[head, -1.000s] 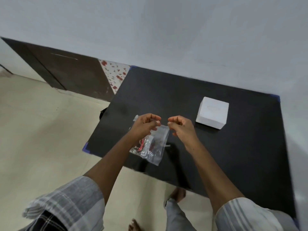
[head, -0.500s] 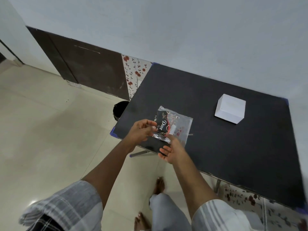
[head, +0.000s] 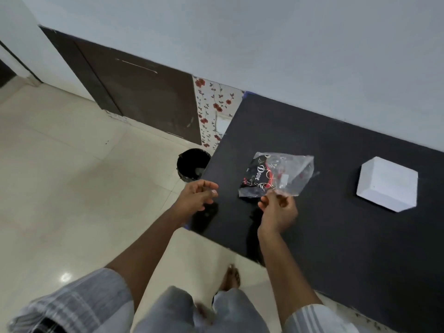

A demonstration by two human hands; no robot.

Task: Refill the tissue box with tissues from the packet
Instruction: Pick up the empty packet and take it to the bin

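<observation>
A clear plastic packet (head: 276, 175) with black and red print hangs above the black table (head: 336, 224), near its left edge. My right hand (head: 277, 210) pinches the packet's lower edge from below. To the left, off the table's corner, my left hand (head: 199, 194) has its fingers curled and loosely apart and holds nothing. The white tissue box (head: 388, 187) sits on the table to the right, well apart from both hands. I cannot see tissues inside the packet.
A black bin (head: 192, 168) stands on the cream tiled floor just left of the table. The grey wall runs behind the table. A dark brown door and a floral panel (head: 213, 111) lie at the back left. My bare foot (head: 231, 280) is below the table's front edge.
My left hand has let go of the packet and moved left off the table corner. The right hand alone now holds the packet. The view has shifted left.
</observation>
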